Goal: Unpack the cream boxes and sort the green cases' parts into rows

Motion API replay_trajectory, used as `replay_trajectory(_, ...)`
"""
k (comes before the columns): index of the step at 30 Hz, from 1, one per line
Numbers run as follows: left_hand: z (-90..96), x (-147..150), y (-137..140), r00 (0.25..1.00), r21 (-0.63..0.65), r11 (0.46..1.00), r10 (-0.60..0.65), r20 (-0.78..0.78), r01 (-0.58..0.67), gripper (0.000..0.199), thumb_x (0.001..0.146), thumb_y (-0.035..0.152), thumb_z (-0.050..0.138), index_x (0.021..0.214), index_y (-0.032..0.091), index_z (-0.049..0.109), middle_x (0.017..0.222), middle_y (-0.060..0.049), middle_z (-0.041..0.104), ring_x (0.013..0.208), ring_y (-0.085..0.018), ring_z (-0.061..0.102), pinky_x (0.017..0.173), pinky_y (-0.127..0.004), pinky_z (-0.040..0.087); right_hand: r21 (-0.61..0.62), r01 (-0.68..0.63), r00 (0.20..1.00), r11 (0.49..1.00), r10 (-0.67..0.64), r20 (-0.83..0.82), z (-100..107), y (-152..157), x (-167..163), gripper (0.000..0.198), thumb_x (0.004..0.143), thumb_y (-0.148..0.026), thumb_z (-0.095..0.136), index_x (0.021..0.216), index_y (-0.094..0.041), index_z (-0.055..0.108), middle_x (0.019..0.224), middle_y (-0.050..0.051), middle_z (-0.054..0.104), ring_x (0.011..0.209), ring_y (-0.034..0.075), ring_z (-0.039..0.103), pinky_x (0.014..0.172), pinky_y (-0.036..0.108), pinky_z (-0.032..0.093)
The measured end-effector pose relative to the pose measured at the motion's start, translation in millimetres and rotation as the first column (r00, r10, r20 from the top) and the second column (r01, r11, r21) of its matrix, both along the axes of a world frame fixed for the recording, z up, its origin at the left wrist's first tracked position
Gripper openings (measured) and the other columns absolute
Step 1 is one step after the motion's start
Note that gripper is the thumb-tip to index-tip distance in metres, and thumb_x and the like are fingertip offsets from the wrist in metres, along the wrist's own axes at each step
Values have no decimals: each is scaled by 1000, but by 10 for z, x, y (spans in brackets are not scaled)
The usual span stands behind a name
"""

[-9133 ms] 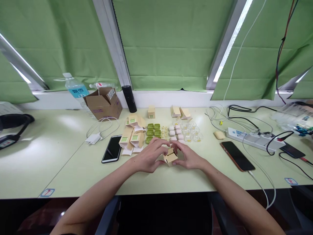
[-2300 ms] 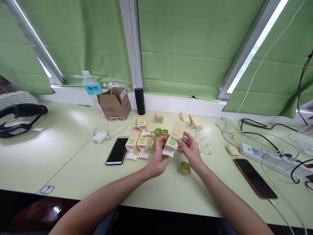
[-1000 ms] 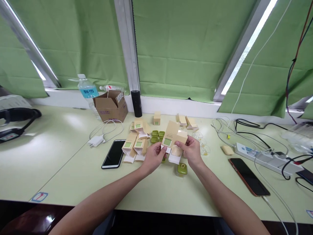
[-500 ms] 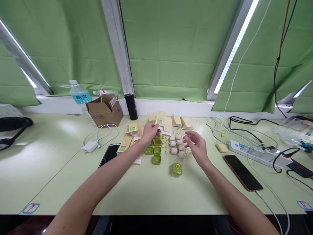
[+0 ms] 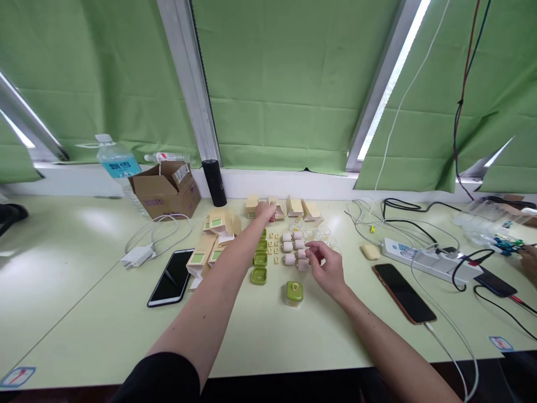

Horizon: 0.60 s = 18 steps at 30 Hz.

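Observation:
My left hand [image 5: 265,211] reaches to the back row of small cream cardboard boxes, its fingers closed at one box [image 5: 279,209]; the fingertips are partly hidden. My right hand [image 5: 329,270] hovers with loosely curled fingers, thumb and forefinger apart, beside the pale pink rolls [image 5: 289,259]. It holds nothing that I can see. Green square lids [image 5: 259,275] lie in columns, partly behind my left forearm. Small yellow loop-shaped pieces [image 5: 276,252] lie between lids and rolls. Clear containers [image 5: 322,232] stand behind the rolls. Nearest me sits a clear container with a green lid [image 5: 294,292].
More cream boxes [image 5: 201,252] lie left of my forearm by a black-screened tablet [image 5: 171,279]. Behind are a brown carton [image 5: 168,190], bottles and a black cylinder [image 5: 214,183]. At right are a phone [image 5: 403,292], a power strip [image 5: 428,260], cables and another person's hand [image 5: 529,260].
My left hand has moved farther back, to the row of boxes. My right hand has come down closer to the pink rolls. The view has shifted to the right, bringing another person's hand in.

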<state>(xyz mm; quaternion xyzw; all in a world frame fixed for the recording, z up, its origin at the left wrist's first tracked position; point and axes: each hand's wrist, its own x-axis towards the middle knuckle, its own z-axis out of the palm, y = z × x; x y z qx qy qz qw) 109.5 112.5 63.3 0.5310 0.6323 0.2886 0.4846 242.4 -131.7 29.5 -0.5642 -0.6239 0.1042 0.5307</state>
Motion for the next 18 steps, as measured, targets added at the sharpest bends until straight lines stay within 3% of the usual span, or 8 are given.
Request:
replay_trajectory(6, 90, -125, -136, 998, 111, 992, -63, 0, 63, 37, 97, 36, 64, 127, 14, 60, 125, -12, 65, 106, -23, 67, 89, -43, 59, 76, 4, 998, 997, -8, 58, 10, -29, -18, 14, 94, -29, 55, 98, -22, 67, 71, -1, 68, 55, 13, 57, 55, 26, 46)
replay_trajectory(10, 145, -294, -569, 988, 286, 949, -152, 40, 135, 25, 95, 22, 61, 118, 13, 64, 98, -10, 74, 73, -15, 68, 62, -26, 54, 72, -37, 989, 997, 26, 147, 65, -69, -34, 12, 93, -25, 55, 89, -21, 66, 70, 0, 68, 56, 13, 55, 56, 26, 42)
replay_trajectory(12, 146, -449, -888, 972, 355, 914, -231, 53, 198, 24, 92, 20, 61, 115, 18, 65, 95, -5, 75, 70, -13, 67, 61, -24, 52, 4, -98, 967, 995, 94, 237, 134, -106, -27, 12, 91, -22, 56, 83, -21, 64, 69, -1, 67, 58, 13, 55, 57, 26, 41)
replay_trajectory(13, 140, -544, -1059, 959, 407, 883, -279, 52, 234, 24, 91, 20, 61, 115, 20, 65, 94, -3, 75, 72, -13, 67, 65, -24, 53, -54, -136, 947, 989, 146, 286, 178, -128, -19, 12, 90, -21, 56, 81, -21, 63, 69, -1, 66, 59, 13, 56, 58, 26, 41)
replay_trajectory(15, 115, -759, -1388, 912, 584, 729, -408, -48, 357, 23, 93, 23, 57, 114, 20, 65, 93, -4, 74, 79, -16, 69, 71, -28, 54, -202, -209, 889, 957, 272, 369, 277, -175, -1, 8, 89, -21, 59, 81, -22, 63, 71, -1, 67, 62, 14, 58, 62, 27, 41)
replay_trajectory(18, 43, -1069, -1759, 870, 660, 584, -425, -249, 473, 21, 94, 26, 54, 110, 22, 65, 100, -4, 74, 85, -19, 69, 76, -32, 55, -373, -271, 801, 887, 423, 423, 408, -235, 15, 3, 87, -24, 67, 88, -22, 65, 84, -1, 71, 72, 16, 63, 69, 28, 42)
